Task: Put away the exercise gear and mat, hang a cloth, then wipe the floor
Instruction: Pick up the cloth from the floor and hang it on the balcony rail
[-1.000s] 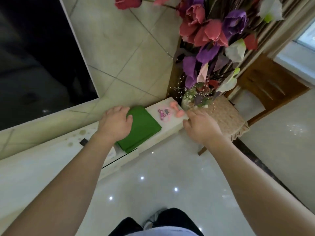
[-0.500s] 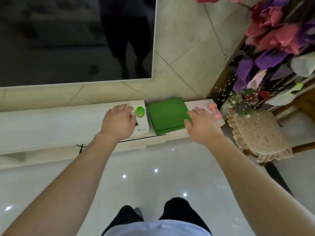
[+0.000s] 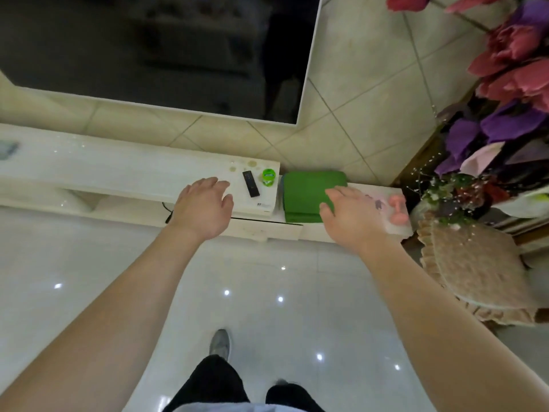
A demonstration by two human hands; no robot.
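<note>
A folded green mat [image 3: 309,194] lies on the low white TV cabinet [image 3: 118,171], at its lower right section. A small pink dumbbell [image 3: 398,208] rests to the right of it on a pale patterned surface. My left hand [image 3: 203,208] hovers open over the cabinet's front edge, left of the mat, holding nothing. My right hand [image 3: 349,217] is open with fingers spread, over the mat's right front corner; whether it touches the mat I cannot tell.
A black remote [image 3: 251,187] and a green-lidded jar [image 3: 269,177] sit on the cabinet beside the mat. A large dark TV [image 3: 154,52] hangs above. Artificial flowers [image 3: 505,84] and a stool with a beige cushion [image 3: 475,272] stand at the right. Glossy white floor [image 3: 267,292] lies below.
The view has swung left and back. My left hand came off the mat and moved left. My right hand shifted from near the dumbbell to the mat's right corner.
</note>
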